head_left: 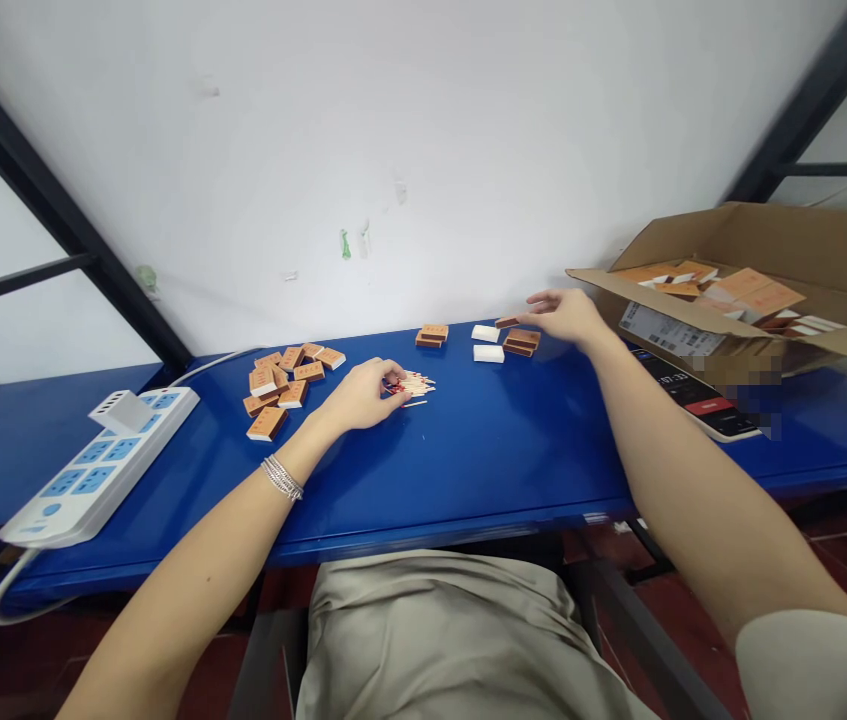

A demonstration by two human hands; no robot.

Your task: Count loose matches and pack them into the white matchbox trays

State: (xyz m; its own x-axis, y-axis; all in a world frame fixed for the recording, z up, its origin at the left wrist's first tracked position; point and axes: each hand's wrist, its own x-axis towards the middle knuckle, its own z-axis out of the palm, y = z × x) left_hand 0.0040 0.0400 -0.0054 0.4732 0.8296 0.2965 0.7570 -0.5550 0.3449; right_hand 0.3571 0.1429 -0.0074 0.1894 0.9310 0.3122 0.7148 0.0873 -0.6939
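Observation:
A small pile of loose red-tipped matches (415,383) lies on the blue table. My left hand (369,392) is at its left end, thumb and fingers curled round the red heads. A single match (414,404) lies just in front of the pile. Farther right, my right hand (564,314) pinches a brown matchbox sleeve (507,322) at the fingertips, near the wall. Below it is a stack of matchbox sleeves (521,341). Two white matchbox trays (488,354) lie to the left of that stack, and another small stack of sleeves (432,335) stands farther left.
Several matchboxes (294,393) are heaped on the left. Beyond them is a white power strip (104,470) with a cable. A cardboard box (663,330) of matchbox parts stands at the right, with a phone (700,398) before it. The white wall (430,150) borders the table's back.

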